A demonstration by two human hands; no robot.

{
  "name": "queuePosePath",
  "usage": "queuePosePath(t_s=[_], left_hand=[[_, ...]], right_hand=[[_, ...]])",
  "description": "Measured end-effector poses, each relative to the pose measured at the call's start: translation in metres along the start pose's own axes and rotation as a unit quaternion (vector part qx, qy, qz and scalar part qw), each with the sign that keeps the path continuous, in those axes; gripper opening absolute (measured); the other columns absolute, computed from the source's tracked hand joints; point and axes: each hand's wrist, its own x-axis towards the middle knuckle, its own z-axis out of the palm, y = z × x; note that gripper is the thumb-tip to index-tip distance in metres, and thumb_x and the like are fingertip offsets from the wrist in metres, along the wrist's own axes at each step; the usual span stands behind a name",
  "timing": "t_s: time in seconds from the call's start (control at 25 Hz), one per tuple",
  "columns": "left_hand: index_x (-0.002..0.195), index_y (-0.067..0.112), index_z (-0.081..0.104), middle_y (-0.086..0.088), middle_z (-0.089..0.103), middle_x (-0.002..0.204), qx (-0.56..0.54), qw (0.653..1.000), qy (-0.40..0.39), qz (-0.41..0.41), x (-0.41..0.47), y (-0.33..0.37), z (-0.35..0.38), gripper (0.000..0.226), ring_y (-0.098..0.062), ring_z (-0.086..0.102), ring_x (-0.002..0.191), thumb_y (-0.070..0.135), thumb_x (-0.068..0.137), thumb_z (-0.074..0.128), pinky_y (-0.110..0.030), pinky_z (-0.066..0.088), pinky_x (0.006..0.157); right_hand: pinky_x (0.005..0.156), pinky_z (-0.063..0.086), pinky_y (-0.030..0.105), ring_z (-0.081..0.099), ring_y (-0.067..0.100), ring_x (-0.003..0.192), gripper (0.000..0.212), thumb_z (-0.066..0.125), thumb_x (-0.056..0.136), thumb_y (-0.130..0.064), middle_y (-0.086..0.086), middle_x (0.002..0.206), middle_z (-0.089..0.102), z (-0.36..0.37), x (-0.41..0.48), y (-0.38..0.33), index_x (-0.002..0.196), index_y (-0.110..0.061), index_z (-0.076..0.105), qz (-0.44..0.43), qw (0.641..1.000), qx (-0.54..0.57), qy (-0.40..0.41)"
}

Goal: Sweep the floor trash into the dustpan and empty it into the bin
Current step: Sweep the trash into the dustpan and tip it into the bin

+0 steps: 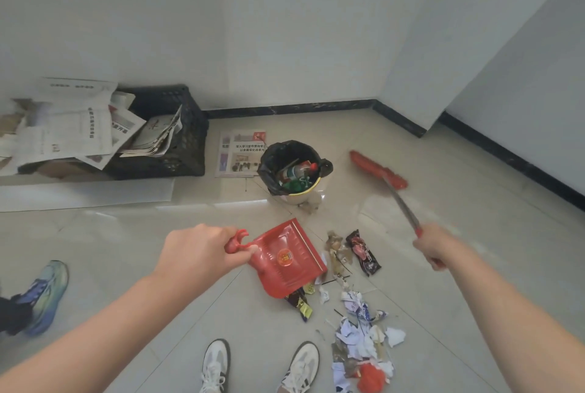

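left hand (196,253) gripping hooked handle of red ribbed plastic dustpan (285,259), tilted, just beside scattered trash (364,332): crumpled paper, shiny wrappers on glossy tile (490,218). right hand (433,245) clenched round thin broom (378,171) handle; red bristle head near round black-lined bin (294,167).

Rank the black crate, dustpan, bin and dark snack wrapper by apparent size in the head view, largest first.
1. black crate
2. dustpan and bin: alike; dustpan is nearer, so unranked
3. dark snack wrapper

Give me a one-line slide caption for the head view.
Left hand holds a red dustpan beside scattered floor trash while the right hand holds a red broom near the lined bin.
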Motion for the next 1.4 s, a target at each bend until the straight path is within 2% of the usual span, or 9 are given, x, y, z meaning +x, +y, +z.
queuePosePath(t_s=[0.16, 0.32, 0.48, 0.6, 0.72, 0.84, 1.16, 1.28, 1.4], left_hand=[[0.077, 0.018, 0.055, 0.006, 0.051, 0.059, 0.009, 0.999, -0.043, 0.026, -0.008, -0.024, -0.010, 0.054, -0.010, 0.052, 0.066, 0.071, 0.081, 0.046, -0.022, 0.026, 0.047], [0.083, 0.020, 0.060, 0.012, 0.047, 0.060, 0.001, 0.996, -0.064, 0.066, -0.015, -0.066, -0.025, 0.051, -0.009, 0.062, 0.087, 0.069, 0.083, 0.047, -0.019, 0.025, 0.049], [0.074, 0.019, 0.057, 0.008, 0.059, 0.069, 0.031, 0.992, -0.047, 0.109, -0.016, -0.107, -0.031, 0.053, -0.015, 0.060, 0.076, 0.071, 0.082, 0.046, -0.025, 0.035, 0.054], [0.073, 0.020, 0.056, 0.008, 0.055, 0.065, 0.066, 0.982, -0.066, 0.164, -0.018, -0.116, -0.030, 0.050, -0.014, 0.054, 0.068, 0.068, 0.084, 0.046, -0.026, 0.032, 0.052], [0.078, 0.026, 0.059, 0.009, 0.053, 0.066, 0.107, 0.962, -0.078, 0.237, -0.020, -0.118, -0.025, 0.045, -0.014, 0.053, 0.066, 0.068, 0.086, 0.044, -0.024, 0.030, 0.050], [0.086, 0.028, 0.062, 0.009, 0.055, 0.070, 0.138, 0.940, -0.088, 0.299, -0.023, -0.112, -0.016, 0.042, -0.013, 0.053, 0.068, 0.066, 0.088, 0.043, -0.025, 0.033, 0.052], [0.088, 0.031, 0.067, 0.009, 0.064, 0.069, 0.156, 0.914, -0.052, 0.371, -0.014, -0.125, -0.006, 0.044, -0.010, 0.059, 0.065, 0.069, 0.085, 0.044, -0.024, 0.049, 0.059], [0.087, 0.029, 0.067, 0.008, 0.064, 0.068, 0.173, 0.904, -0.054, 0.387, -0.017, -0.128, 0.000, 0.044, -0.011, 0.061, 0.066, 0.068, 0.084, 0.046, -0.025, 0.049, 0.059], [0.083, 0.028, 0.066, 0.008, 0.061, 0.065, 0.184, 0.908, -0.055, 0.373, -0.020, -0.134, 0.002, 0.045, -0.012, 0.055, 0.062, 0.069, 0.084, 0.046, -0.025, 0.046, 0.057]], right_hand=[[0.029, 0.030, 0.016, 0.043, 0.017, 0.033, 0.020, 0.043, 0.085, 0.003, 0.008, 0.053, 0.045, 0.050, -0.099, 0.045, 0.089, -0.015, 0.049, 0.000, 0.999, 0.028, -0.045], [0.034, 0.026, 0.016, 0.029, 0.013, 0.025, 0.038, 0.036, 0.083, 0.005, 0.005, 0.050, 0.036, 0.091, -0.197, 0.054, 0.108, -0.015, 0.055, 0.038, 0.995, 0.032, -0.090], [0.028, 0.027, 0.016, 0.036, 0.011, 0.028, 0.046, 0.035, 0.086, 0.002, 0.003, 0.056, 0.043, 0.128, -0.281, 0.046, 0.118, -0.027, 0.051, 0.043, 0.993, 0.030, -0.106], [0.030, 0.025, 0.017, 0.032, 0.013, 0.030, 0.044, 0.037, 0.084, 0.001, 0.001, 0.054, 0.039, 0.154, -0.319, 0.048, 0.116, -0.020, 0.058, 0.076, 0.988, 0.085, -0.105], [0.037, 0.021, 0.012, 0.021, 0.010, 0.031, 0.043, 0.043, 0.083, 0.003, -0.001, 0.043, 0.028, 0.166, -0.351, 0.060, 0.111, -0.025, 0.061, 0.164, 0.943, 0.280, -0.076], [0.037, 0.020, 0.011, 0.021, 0.010, 0.031, 0.050, 0.048, 0.086, 0.000, 0.000, 0.044, 0.027, 0.175, -0.382, 0.077, 0.116, -0.040, 0.050, 0.201, 0.901, 0.382, -0.044], [0.032, 0.026, 0.009, 0.026, 0.007, 0.022, 0.028, 0.047, 0.090, 0.002, 0.002, 0.042, 0.033, 0.182, -0.387, 0.128, 0.099, -0.023, 0.057, 0.306, 0.820, 0.484, 0.005], [0.029, 0.029, 0.010, 0.029, 0.008, 0.018, 0.016, 0.047, 0.091, -0.001, 0.002, 0.032, 0.035, 0.192, -0.385, 0.146, 0.081, -0.013, 0.051, 0.347, 0.788, 0.509, -0.008], [0.027, 0.029, 0.009, 0.028, 0.008, 0.016, 0.022, 0.046, 0.092, -0.003, 0.001, 0.027, 0.036, 0.206, -0.381, 0.157, 0.071, -0.010, 0.044, 0.377, 0.757, 0.533, -0.029]])
